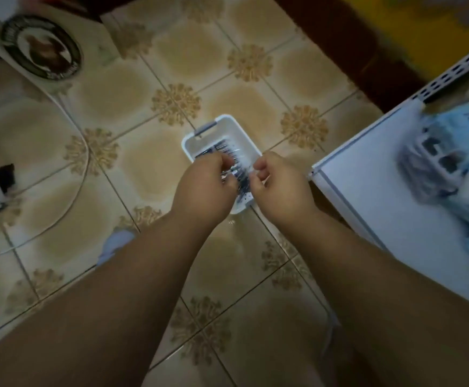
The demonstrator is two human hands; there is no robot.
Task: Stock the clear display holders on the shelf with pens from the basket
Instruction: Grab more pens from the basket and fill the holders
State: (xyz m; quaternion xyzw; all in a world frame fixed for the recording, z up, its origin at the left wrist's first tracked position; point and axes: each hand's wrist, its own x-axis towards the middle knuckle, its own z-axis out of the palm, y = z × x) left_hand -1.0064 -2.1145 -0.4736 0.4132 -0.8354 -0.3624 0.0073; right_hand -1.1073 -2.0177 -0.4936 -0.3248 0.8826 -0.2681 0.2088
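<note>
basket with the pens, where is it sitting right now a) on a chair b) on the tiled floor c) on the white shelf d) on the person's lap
b, the white basket rests on the patterned floor tiles, left of the white shelf, with both hands over it.

Dim light on a glossy beige tiled floor (149, 169) with brown floral medallions; a white cable (68, 202) curves at left, dark wood (339, 37) upper right
</note>
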